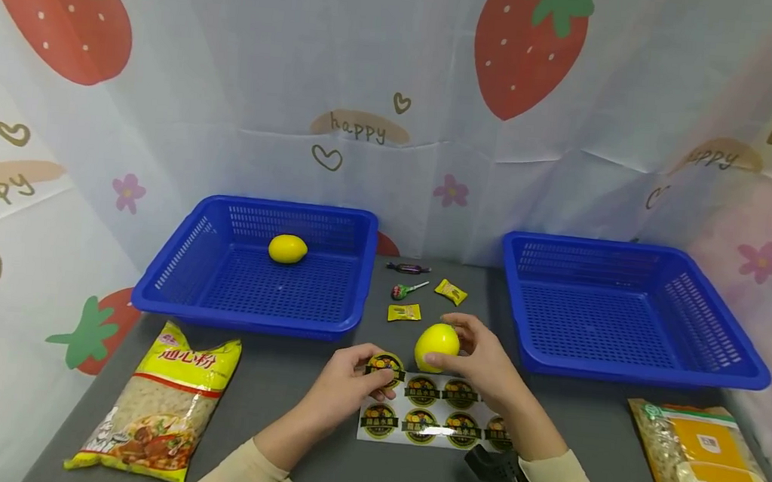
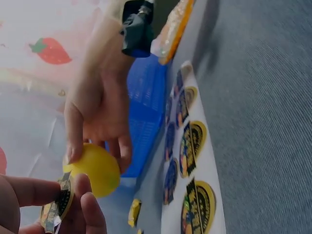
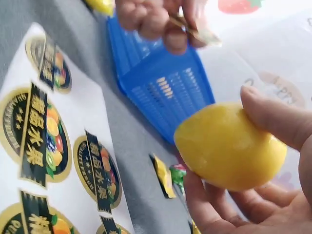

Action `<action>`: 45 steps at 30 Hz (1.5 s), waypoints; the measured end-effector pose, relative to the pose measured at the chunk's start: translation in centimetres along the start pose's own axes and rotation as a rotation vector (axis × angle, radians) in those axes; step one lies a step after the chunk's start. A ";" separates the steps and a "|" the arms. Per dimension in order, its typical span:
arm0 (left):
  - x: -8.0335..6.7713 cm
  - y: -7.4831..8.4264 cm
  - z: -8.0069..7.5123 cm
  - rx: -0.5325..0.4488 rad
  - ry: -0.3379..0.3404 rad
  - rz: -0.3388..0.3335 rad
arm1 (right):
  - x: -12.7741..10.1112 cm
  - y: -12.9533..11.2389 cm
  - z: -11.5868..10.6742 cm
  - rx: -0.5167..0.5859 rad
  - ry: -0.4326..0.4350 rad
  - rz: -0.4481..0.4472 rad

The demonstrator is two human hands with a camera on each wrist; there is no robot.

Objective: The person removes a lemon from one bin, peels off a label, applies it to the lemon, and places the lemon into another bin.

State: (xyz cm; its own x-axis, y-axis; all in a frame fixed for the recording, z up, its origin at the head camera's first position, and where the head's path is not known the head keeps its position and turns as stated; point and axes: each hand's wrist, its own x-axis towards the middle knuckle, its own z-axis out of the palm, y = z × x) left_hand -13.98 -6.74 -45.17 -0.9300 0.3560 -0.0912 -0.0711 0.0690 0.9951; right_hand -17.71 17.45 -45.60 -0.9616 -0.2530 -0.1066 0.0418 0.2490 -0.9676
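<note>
Right hand (image 1: pixel 479 354) grips a lemon (image 1: pixel 437 346), left hand (image 1: pixel 355 378) pinches a peeled sticker (image 1: pixel 385 365). Looks barely started: sticker not on yet, one lemon (image 1: pixel 288 248) in the left basket (image 1: pixel 171 296).

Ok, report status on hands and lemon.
Right hand grips lemon above sticker sheet. Left hand pinches peeled sticker beside it. Nothing between them.

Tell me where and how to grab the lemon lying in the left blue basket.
Grip the lemon across its narrow middle, coming straight down from above. It lies on its side, long axis left to right, alone in the left basket, whose walls block a sideways approach.
</note>
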 end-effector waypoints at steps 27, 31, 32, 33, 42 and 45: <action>0.5 1.6 1.1 -0.035 0.141 -0.039 | -1.8 -0.8 1.8 0.157 -0.140 -0.060; 0.6 1.5 1.1 -0.046 0.152 -0.044 | -1.8 -0.8 1.8 0.161 -0.140 -0.080; 0.7 1.4 1.1 -0.043 0.157 -0.041 | -1.8 -0.8 1.9 0.159 -0.136 -0.083; 0.7 1.4 1.2 -0.039 0.161 -0.037 | -1.8 -0.8 1.9 0.157 -0.129 -0.084; 0.6 1.6 1.7 0.029 0.253 0.028 | -1.9 -0.7 2.0 0.130 -0.077 -0.077; 0.5 1.7 1.9 0.048 0.279 0.048 | -2.0 -0.7 2.0 0.133 -0.067 -0.067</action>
State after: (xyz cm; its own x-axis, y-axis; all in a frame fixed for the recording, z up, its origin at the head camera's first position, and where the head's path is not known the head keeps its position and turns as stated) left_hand -13.86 -4.65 -43.61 -0.9957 0.0897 -0.0232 -0.0138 0.1043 0.9944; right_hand -15.28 15.88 -45.19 -0.9433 -0.3280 -0.0518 0.0183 0.1043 -0.9944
